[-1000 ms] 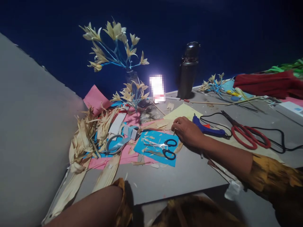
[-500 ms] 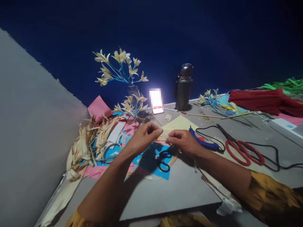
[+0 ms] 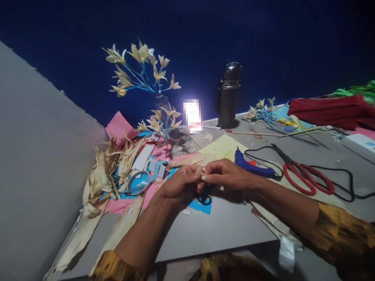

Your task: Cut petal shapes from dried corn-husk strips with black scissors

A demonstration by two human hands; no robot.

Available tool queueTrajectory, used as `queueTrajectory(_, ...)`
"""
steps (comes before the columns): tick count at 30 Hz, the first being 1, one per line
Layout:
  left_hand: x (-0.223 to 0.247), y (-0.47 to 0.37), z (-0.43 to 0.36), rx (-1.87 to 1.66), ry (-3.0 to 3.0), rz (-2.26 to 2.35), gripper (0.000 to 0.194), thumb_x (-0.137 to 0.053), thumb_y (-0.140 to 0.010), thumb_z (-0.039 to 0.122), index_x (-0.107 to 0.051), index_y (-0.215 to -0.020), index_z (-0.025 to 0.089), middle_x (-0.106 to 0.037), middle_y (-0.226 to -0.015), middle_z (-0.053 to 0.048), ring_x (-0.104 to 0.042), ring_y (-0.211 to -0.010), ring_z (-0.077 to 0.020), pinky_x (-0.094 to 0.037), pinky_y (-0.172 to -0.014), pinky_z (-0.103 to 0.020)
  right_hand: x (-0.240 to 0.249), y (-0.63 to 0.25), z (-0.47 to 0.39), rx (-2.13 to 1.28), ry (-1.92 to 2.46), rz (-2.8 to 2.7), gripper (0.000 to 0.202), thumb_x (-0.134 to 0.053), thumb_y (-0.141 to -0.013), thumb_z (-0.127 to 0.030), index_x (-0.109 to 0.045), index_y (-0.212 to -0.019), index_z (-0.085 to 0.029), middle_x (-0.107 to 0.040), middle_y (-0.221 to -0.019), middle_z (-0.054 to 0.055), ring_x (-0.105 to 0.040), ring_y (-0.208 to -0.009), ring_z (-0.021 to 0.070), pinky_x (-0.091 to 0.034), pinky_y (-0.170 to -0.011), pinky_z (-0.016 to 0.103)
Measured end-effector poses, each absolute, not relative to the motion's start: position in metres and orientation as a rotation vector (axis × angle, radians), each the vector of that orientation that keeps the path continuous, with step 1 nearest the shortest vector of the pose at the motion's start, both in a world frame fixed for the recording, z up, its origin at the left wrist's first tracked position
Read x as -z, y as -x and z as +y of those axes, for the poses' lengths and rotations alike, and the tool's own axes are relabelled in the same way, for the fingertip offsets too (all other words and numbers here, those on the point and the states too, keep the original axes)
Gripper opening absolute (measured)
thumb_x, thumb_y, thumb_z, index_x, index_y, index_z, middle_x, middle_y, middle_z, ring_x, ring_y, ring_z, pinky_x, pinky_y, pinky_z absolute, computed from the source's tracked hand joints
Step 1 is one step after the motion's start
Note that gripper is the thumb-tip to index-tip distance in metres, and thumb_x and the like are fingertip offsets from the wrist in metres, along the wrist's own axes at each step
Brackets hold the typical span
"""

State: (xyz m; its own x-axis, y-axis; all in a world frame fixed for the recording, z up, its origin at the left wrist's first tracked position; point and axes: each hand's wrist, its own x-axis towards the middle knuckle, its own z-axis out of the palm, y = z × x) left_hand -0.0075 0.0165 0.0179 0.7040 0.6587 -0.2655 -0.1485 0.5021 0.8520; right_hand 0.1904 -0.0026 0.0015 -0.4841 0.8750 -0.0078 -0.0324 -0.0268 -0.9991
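My left hand (image 3: 183, 181) and my right hand (image 3: 227, 174) meet over the middle of the table, fingertips pinched together. Between them shows a small pale piece (image 3: 203, 176), looking like dried corn husk; most of it is hidden by the fingers. Below the hands lie small black-handled scissors (image 3: 205, 200), partly covered, on blue paper (image 3: 202, 207). Just beyond the fingers is a flat strip of dried husk (image 3: 196, 159). To the right of my right hand rests a blue glue gun (image 3: 253, 168) with a black cord.
Large red-handled scissors (image 3: 307, 179) lie at right. A dark flask (image 3: 228, 101) and a bright phone-like screen (image 3: 192, 116) stand at the back. Husk flowers (image 3: 143, 52) on blue stems rise at back left. Dried husks (image 3: 102, 171) and a tape roll (image 3: 139, 183) lie left.
Both hands have come closer together and lower in front of the table, now pinching at one spot. They cover more of the small scissors. The view has shifted slightly.
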Motion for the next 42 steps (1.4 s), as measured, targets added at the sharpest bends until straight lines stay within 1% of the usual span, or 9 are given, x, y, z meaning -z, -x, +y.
queueTrajectory(5,-0.023,0.017,0.019,-0.688,-0.772,0.602,0.034,-0.081,-0.071,0.041,-0.058,-0.074,0.015,-0.054,-0.068,0.0,-0.055,-0.063,-0.0126,-0.043,-0.059,-0.024,0.002,-0.195,0.002,-1.62,0.963,-1.483,0.031,-0.076,-0.077,-0.043,-0.062,-0.076,-0.015,-0.059,-0.066,-0.002,-0.052,-0.059,0.0104,-0.036,-0.053,0.021)
queueTrajectory(8,-0.014,0.011,0.016,-0.693,-0.809,0.664,0.034,-0.078,-0.074,0.043,-0.063,-0.083,0.014,-0.06,-0.074,-0.004,-0.057,-0.067,-0.0129,-0.042,-0.059,-0.022,0.002,-0.195,0.003,-1.631,0.993,-1.437,0.032,-0.076,-0.076,-0.043,-0.062,-0.075,-0.015,-0.065,-0.069,0.001,-0.057,-0.061,0.0125,-0.04,-0.055,0.023)
queueTrajectory(16,0.004,-0.003,0.009,-0.607,-0.833,0.586,0.034,-0.083,-0.07,0.037,-0.065,-0.078,0.009,-0.063,-0.066,-0.006,-0.056,-0.059,-0.0117,-0.042,-0.059,-0.023,-0.005,-0.196,-0.002,-1.849,0.771,-1.423,0.027,-0.072,-0.083,-0.039,-0.061,-0.078,-0.015,-0.074,-0.078,0.007,-0.071,-0.078,0.0205,-0.053,-0.075,0.034)
queueTrajectory(23,-0.003,-0.003,0.009,-0.636,-0.697,0.481,0.037,-0.081,-0.07,0.041,-0.064,-0.081,0.009,-0.064,-0.075,-0.009,-0.064,-0.074,-0.0205,-0.052,-0.068,-0.032,-0.008,-0.201,0.001,-1.919,0.715,-1.318,0.031,-0.077,-0.079,-0.04,-0.061,-0.079,-0.014,-0.071,-0.075,0.006,-0.071,-0.073,0.0214,-0.054,-0.068,0.033)
queueTrajectory(28,0.004,-0.01,0.002,-0.721,-0.824,0.635,0.03,-0.083,-0.071,0.032,-0.061,-0.08,0.013,-0.063,-0.067,-0.003,-0.059,-0.06,-0.0124,-0.047,-0.06,-0.023,-0.006,-0.198,0.0,-1.84,0.863,-1.39,0.029,-0.078,-0.078,-0.037,-0.062,-0.073,-0.014,-0.07,-0.071,0.004,-0.066,-0.066,0.0146,-0.05,-0.062,0.025)
queueTrajectory(34,-0.004,0.0,0.007,-0.594,-0.739,0.459,0.035,-0.084,-0.067,0.036,-0.06,-0.07,0.011,-0.062,-0.069,-0.006,-0.063,-0.067,-0.0174,-0.05,-0.062,-0.028,-0.017,-0.202,-0.003,-1.916,0.698,-1.425,0.026,-0.075,-0.081,-0.036,-0.062,-0.077,-0.013,-0.072,-0.077,0.007,-0.07,-0.075,0.0202,-0.054,-0.074,0.035)
queueTrajectory(37,-0.01,-0.001,0.006,-0.605,-0.696,0.472,0.039,-0.082,-0.068,0.044,-0.063,-0.08,0.012,-0.065,-0.078,-0.008,-0.066,-0.074,-0.0221,-0.054,-0.067,-0.034,-0.015,-0.203,-0.001,-1.953,0.705,-1.368,0.027,-0.076,-0.079,-0.036,-0.061,-0.077,-0.014,-0.072,-0.076,0.006,-0.072,-0.075,0.0218,-0.055,-0.072,0.036)
queueTrajectory(39,-0.01,-0.005,0.003,-0.651,-0.738,0.535,0.04,-0.082,-0.068,0.044,-0.063,-0.084,0.013,-0.066,-0.076,-0.008,-0.065,-0.067,-0.019,-0.052,-0.064,-0.031,-0.013,-0.201,-0.001,-1.954,0.755,-1.362,0.026,-0.077,-0.079,-0.035,-0.061,-0.075,-0.014,-0.071,-0.072,0.004,-0.071,-0.07,0.0192,-0.054,-0.067,0.031)
queueTrajectory(42,-0.007,-0.01,-0.001,-0.695,-0.766,0.608,0.031,-0.082,-0.07,0.032,-0.059,-0.075,0.013,-0.061,-0.066,-0.003,-0.059,-0.058,-0.013,-0.048,-0.06,-0.025,-0.013,-0.201,-0.001,-1.91,0.82,-1.383,0.026,-0.077,-0.079,-0.035,-0.063,-0.073,-0.014,-0.071,-0.071,0.004,-0.069,-0.068,0.0163,-0.053,-0.066,0.028)
